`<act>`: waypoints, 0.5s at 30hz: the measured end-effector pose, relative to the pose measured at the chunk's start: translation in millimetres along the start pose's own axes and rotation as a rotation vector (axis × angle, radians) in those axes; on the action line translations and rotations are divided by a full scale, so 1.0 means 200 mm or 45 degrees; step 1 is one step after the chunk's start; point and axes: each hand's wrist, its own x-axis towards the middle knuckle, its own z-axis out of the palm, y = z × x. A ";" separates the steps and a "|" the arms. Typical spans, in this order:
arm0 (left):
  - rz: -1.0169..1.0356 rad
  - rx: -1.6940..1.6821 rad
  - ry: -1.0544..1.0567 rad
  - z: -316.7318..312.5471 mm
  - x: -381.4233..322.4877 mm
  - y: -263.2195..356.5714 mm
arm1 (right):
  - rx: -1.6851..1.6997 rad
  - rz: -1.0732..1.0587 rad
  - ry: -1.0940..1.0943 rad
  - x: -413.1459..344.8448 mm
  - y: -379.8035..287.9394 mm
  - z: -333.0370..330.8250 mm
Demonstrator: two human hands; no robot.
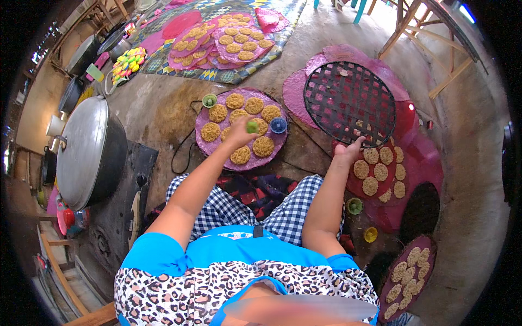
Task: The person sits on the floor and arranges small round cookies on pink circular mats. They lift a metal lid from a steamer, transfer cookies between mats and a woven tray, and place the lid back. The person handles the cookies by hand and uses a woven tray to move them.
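Observation:
My left hand [240,132] is over a round mat covered in pink plastic [228,163] and holds a small green fluted mould [252,127]. Several round cakes of noodle-like strands [240,155] lie on this mat, along with another green mould [209,100] and a blue fluted mould [278,125]. To the right, my right hand [350,151] grips the near rim of a round black woven tray [346,98], held tilted above pink sheets. Paler noodle cakes [370,186] lie on the red and pink sheets just beside that hand.
A large lidded metal pot [83,153] stands at left. Behind, more noodle cakes lie on pink sheets over a patterned mat [163,67]. A green mould [354,206], a yellow mould [370,234] and another cake-covered tray [408,281] are at lower right. A wooden-legged table [448,40] stands at upper right.

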 end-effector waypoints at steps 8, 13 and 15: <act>-0.011 0.287 -0.144 0.45 0.30 0.14 | 0.037 0.034 -0.007 -0.02 0.02 0.04; 0.121 0.196 -0.024 0.42 0.30 0.11 | 0.086 0.040 0.014 0.00 0.04 0.05; 0.181 0.120 0.240 0.34 0.34 0.04 | 0.080 0.030 0.032 0.01 0.04 0.04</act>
